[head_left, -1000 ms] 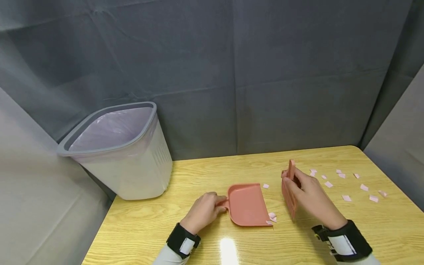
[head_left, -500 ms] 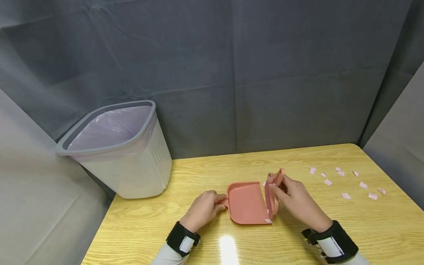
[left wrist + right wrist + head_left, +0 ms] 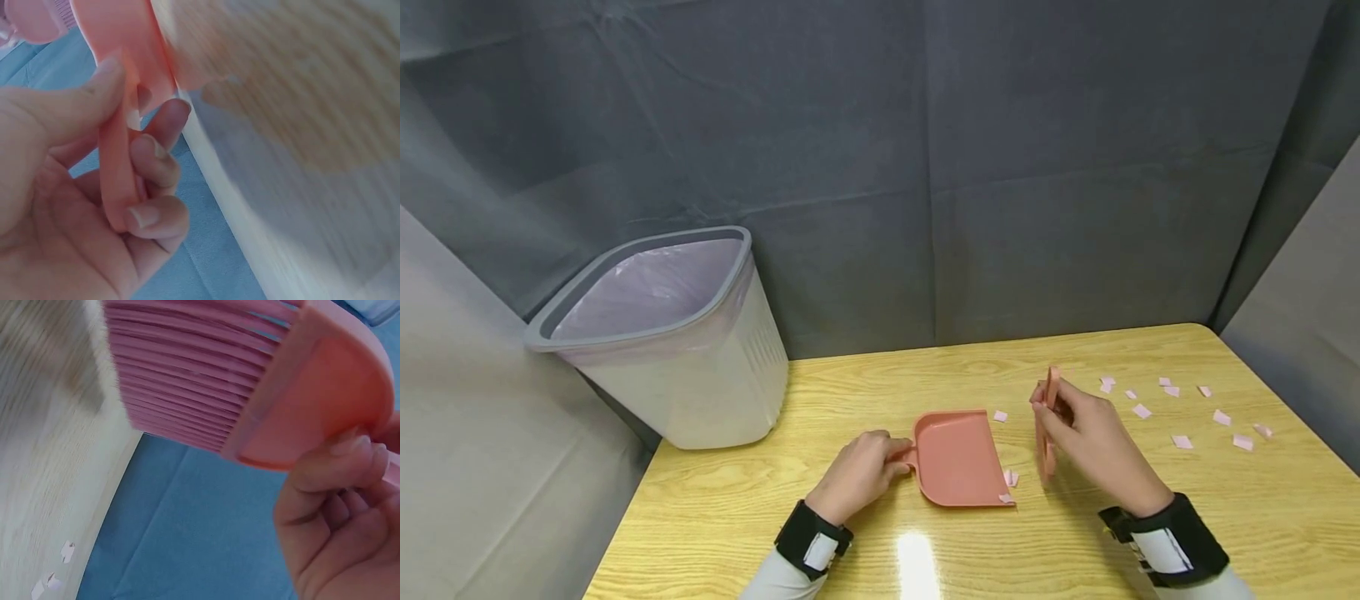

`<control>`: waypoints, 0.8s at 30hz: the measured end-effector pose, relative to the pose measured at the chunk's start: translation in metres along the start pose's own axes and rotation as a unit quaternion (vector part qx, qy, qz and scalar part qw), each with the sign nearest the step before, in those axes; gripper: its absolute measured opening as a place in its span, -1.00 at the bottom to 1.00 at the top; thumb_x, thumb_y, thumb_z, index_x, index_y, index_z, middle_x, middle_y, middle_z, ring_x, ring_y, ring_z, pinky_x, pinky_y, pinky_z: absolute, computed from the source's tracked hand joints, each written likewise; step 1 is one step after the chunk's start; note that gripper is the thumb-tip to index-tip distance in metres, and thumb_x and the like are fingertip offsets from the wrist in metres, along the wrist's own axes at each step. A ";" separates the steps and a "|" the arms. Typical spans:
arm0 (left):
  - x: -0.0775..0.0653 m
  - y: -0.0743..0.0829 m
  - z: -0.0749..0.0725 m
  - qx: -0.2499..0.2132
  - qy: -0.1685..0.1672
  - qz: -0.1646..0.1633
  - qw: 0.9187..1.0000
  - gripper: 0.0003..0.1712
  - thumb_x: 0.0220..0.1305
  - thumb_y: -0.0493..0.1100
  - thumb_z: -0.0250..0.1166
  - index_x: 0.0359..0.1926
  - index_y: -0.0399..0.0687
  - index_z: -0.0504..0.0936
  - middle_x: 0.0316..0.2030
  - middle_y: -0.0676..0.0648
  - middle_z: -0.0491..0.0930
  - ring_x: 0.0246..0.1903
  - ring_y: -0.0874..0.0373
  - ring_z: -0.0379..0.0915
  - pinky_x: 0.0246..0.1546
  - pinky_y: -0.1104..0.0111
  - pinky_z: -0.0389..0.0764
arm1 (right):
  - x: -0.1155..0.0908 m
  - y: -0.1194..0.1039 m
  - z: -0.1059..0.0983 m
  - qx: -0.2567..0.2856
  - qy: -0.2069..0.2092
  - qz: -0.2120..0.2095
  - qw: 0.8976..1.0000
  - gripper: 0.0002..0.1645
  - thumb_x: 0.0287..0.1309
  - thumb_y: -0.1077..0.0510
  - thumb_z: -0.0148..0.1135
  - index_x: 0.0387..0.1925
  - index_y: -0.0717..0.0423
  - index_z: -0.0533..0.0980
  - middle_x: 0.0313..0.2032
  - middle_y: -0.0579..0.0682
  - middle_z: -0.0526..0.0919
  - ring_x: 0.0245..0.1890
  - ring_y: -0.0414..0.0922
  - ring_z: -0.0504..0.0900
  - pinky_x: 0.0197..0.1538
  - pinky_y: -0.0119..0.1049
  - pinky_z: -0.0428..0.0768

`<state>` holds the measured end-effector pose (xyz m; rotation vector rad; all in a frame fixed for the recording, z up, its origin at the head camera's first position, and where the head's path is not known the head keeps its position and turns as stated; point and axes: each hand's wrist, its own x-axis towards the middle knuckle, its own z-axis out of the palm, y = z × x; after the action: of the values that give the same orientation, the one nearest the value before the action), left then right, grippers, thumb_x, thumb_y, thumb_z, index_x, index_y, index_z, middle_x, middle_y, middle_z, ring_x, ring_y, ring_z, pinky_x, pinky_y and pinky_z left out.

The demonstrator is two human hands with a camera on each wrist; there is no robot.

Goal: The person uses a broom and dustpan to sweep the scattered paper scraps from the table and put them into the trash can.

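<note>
My left hand (image 3: 863, 473) grips the short handle of a coral-pink dustpan (image 3: 958, 458), which lies on the table with its open edge facing right. In the left wrist view, fingers and thumb (image 3: 109, 81) curl around that handle. A small pink brush (image 3: 1046, 442) is pinched in my right hand (image 3: 1093, 442), upright and a little to the right of the dustpan. Its long bristles (image 3: 194, 369) show in the right wrist view. A paper scrap (image 3: 1007, 498) lies on the dustpan's lip at the near corner; other scraps (image 3: 1012, 478) sit along that edge.
Several pale pink paper scraps (image 3: 1182, 442) are scattered over the right part of the wooden table (image 3: 850, 392). One more scrap (image 3: 1000, 416) lies near the dustpan's far corner. A lined trash bin (image 3: 700, 367) stands at the left. Grey cloth (image 3: 850, 167) hangs behind.
The brush in my right hand swept left to the dustpan's edge, then moved back right. The scraps near the lip shifted slightly. The left hand and dustpan stayed in place.
</note>
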<state>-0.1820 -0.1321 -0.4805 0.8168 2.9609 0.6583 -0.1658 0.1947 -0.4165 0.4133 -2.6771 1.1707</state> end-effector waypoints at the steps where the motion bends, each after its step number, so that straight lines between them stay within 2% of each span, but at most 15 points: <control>1: 0.000 0.000 0.000 -0.001 -0.001 0.002 1.000 -0.67 0.30 -0.10 0.46 0.07 0.01 0.79 -0.46 0.14 0.51 -0.48 0.33 0.33 -0.45 0.46 0.42 | 0.000 0.001 0.001 -0.005 -0.006 -0.001 1.000 -0.81 0.53 0.08 0.14 -0.04 0.11 0.57 -0.39 -0.05 0.62 -0.45 -0.18 0.48 -0.40 -0.35 0.42; 4: 0.000 -0.002 -0.002 -0.005 -0.001 0.004 1.000 -0.68 0.30 -0.09 0.45 0.06 0.02 0.79 -0.46 0.14 0.50 -0.49 0.33 0.33 -0.46 0.46 0.41 | 0.001 0.002 0.004 -0.010 -0.025 -0.003 1.000 -0.84 0.54 0.09 0.13 -0.10 0.09 0.56 -0.49 -0.11 0.53 -0.52 -0.21 0.42 -0.45 -0.34 0.35; 10: 0.000 -0.006 -0.007 -0.010 0.005 0.006 1.000 -0.73 0.30 -0.10 0.46 0.01 0.02 0.79 -0.44 0.14 0.52 -0.47 0.31 0.35 -0.43 0.46 0.42 | 0.001 0.002 0.012 0.004 -0.034 -0.029 0.999 -0.84 0.56 0.09 0.11 -0.19 0.06 0.52 -0.48 -0.16 0.51 -0.57 -0.25 0.36 -0.48 -0.35 0.31; 16: -0.001 -0.009 -0.014 -0.024 0.010 0.005 1.000 -0.70 0.29 -0.11 0.45 0.02 -0.04 0.79 -0.42 0.12 0.57 -0.45 0.31 0.37 -0.40 0.45 0.46 | 0.000 0.002 0.014 0.004 -0.033 -0.027 0.999 -0.82 0.57 0.07 0.09 -0.17 0.06 0.53 -0.50 -0.17 0.51 -0.58 -0.25 0.35 -0.50 -0.35 0.30; 24: -0.001 -0.013 -0.017 -0.023 0.007 -0.003 1.000 -0.72 0.28 -0.12 0.46 0.00 -0.06 0.80 -0.47 0.13 0.53 -0.48 0.31 0.35 -0.42 0.44 0.45 | -0.001 0.002 0.015 0.002 -0.032 -0.024 0.999 -0.84 0.56 0.08 0.10 -0.15 0.06 0.53 -0.51 -0.17 0.49 -0.57 -0.24 0.37 -0.49 -0.35 0.32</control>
<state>-0.1894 -0.1493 -0.4699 0.8028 2.9484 0.7313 -0.1663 0.1849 -0.4283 0.5204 -2.7033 1.1696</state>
